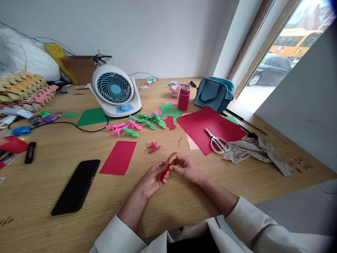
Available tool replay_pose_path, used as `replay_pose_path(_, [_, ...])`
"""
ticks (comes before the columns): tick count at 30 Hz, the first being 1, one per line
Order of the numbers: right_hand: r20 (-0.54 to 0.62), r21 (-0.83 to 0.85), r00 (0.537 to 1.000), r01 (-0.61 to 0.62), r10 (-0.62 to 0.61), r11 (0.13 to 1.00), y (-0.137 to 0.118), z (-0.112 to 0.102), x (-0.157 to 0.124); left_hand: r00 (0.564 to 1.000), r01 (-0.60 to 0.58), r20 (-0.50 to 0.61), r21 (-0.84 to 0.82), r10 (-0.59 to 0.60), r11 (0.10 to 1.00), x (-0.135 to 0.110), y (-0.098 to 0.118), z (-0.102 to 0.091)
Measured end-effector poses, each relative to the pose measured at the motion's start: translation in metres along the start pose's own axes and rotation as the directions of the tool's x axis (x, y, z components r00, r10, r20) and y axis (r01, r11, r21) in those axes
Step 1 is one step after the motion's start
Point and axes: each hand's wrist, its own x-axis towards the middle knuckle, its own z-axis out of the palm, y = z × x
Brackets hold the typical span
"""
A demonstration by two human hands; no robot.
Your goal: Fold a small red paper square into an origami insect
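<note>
Between my two hands is a narrow folded strip of red paper point(164, 173). My left hand point(154, 179) grips its lower part, fingers closed round it. The thumb and forefinger of my right hand point(185, 168) pinch its upper end. Just beyond my hands lies a small red folded paper figure point(153, 147). To the left rests a stack of red paper rectangles point(118, 157). Farther back are several green folded paper figures point(147, 121) and pink ones point(117, 128). Scissors point(218, 142) with pale handles lie on large red paper sheets point(207, 123) at the right.
A black phone point(76, 187) lies at the left front. Behind stand a white fan point(115, 89), a red flask point(183, 98) and a teal bag point(214, 94). A crumpled grey cloth point(256, 154) lies at the right, and a black marker point(30, 153) at the far left.
</note>
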Motion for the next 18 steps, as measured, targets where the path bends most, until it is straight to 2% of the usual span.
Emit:
replay_pose_path(5, [0.022,0.231,0.994,-0.113,0.111,0.966,0.0033,0.0027,0.001,0.999,-0.041,-0.028,0.124,0.045,0.991,-0.0006,-0.0036,-0.0009])
replay_pose_path(8, [-0.006,0.239,0.991,-0.131,0.137,0.962,0.0005,0.0026,0.0028,0.991,-0.092,-0.08,0.191,0.109,0.977,0.0005,-0.0023,-0.001])
replay_pose_path(12, [-0.089,0.209,0.988,-0.108,0.129,0.972,-0.0001,0.0006,0.0053,0.964,-0.177,-0.18,0.104,0.193,0.979,0.0024,0.0034,-0.0027])
replay_pose_path(15, [-0.102,0.206,0.985,-0.119,0.142,0.971,0.0028,-0.0004,0.0061,0.949,-0.241,-0.181,0.105,0.257,0.965,0.0024,0.0061,-0.0034])
replay_pose_path(18, [-0.1,0.203,0.985,-0.118,0.141,0.972,0.0057,-0.0004,0.006,0.933,-0.286,-0.163,0.201,0.32,0.937,0.0013,0.005,-0.0009])
